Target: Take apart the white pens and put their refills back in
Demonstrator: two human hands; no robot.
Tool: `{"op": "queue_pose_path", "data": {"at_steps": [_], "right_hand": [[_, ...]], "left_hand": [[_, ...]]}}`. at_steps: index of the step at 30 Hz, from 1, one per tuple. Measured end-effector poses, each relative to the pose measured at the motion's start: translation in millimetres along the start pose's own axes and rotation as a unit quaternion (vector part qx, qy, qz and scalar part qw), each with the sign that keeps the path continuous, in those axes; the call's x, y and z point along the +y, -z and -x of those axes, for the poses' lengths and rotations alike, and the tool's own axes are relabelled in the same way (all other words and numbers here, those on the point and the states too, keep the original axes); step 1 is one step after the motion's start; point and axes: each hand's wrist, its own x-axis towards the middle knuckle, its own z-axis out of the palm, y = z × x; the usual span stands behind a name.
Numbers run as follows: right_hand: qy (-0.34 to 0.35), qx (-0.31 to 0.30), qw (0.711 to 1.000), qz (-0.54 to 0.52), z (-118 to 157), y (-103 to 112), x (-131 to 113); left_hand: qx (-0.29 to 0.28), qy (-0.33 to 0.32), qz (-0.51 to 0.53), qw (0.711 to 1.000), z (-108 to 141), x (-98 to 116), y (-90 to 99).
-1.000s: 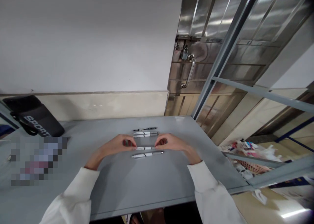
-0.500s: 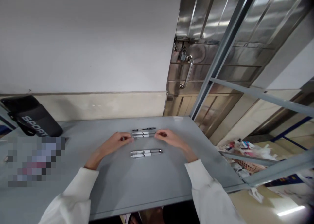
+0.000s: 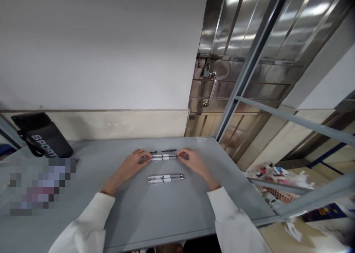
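Note:
Side by side on the grey table lie white-and-silver pens (image 3: 164,157), running left to right between my hands. The fingertips of my left hand (image 3: 137,160) pinch their left end. At the right end, the thumb and fingers of my right hand (image 3: 190,159) are closed on the dark tips. Just behind them rests a single black pen (image 3: 163,151), apart from my fingers. Closer to me, a second pair of white-and-silver pens (image 3: 165,178) lies roughly parallel, with neither hand touching it.
A black bottle-shaped case marked SPORT (image 3: 51,136) leans at the table's back left, beside a blurred-out item (image 3: 44,186). The wall (image 3: 111,123) bounds the grey table (image 3: 161,216) behind. A metal frame post (image 3: 249,68) rises at right, with a basket (image 3: 283,194) beyond.
The view has tipped up slightly, so the table sits a little lower in it. My fingers remain at both ends of the same pens, and the other pens keep their places.

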Motion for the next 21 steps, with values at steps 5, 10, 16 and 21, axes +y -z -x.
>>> {"op": "queue_pose_path", "data": {"at_steps": [5,10,16,21], "right_hand": [[0.009,-0.004,1.000,0.006,1,-1,0],[0.020,-0.021,1.000,0.006,1,-5,4],[0.032,-0.036,0.999,0.004,1,-6,2],[0.010,-0.019,0.998,-0.053,-1,-5,-8]], "left_hand": [[-0.010,-0.001,0.002,1.000,-1,-6,-1.5],[-0.021,-0.008,0.002,1.000,-1,-6,-2.2],[-0.056,0.008,-0.029,0.998,-1,-10,-3.4],[-0.004,0.015,0.030,0.999,-5,-11,-4.3]]}}
